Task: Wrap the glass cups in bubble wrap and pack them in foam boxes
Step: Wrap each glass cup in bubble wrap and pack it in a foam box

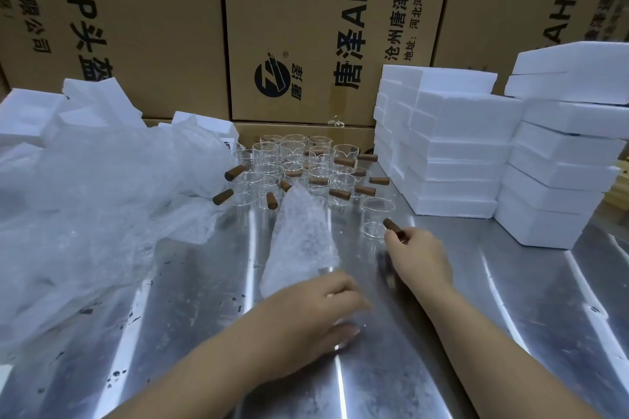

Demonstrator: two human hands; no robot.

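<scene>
On the shiny sheet-metal table (476, 333), near its middle, a single clear glass cup with a brown wooden handle (374, 216) stands upright, just apart from the rest at their near right side. The right hand (420, 257) grasps it, pinching the end of the handle between thumb and fingertips.

A long sheet of white bubble wrap (303, 241) lies flat to the left of this cup, reaching from the far group of glassware to the left hand (316, 309). That hand rests on the sheet's near end, thumb toward the person. It is blurred, so I cannot tell whether the fingers pinch the wrap or only press on it.

Behind the sheet stands a tight cluster of matching glass cups (299, 160), all upright, with handles pointing various ways. A loose heap of clear bubble wrap (102, 197) covers the table's left side, and open white foam trays (20, 122) lie beyond it. Two stacks of closed white foam boxes (452, 153) rise at the right. Brown printed cardboard cartons (306, 27) form a wall at the back.
</scene>
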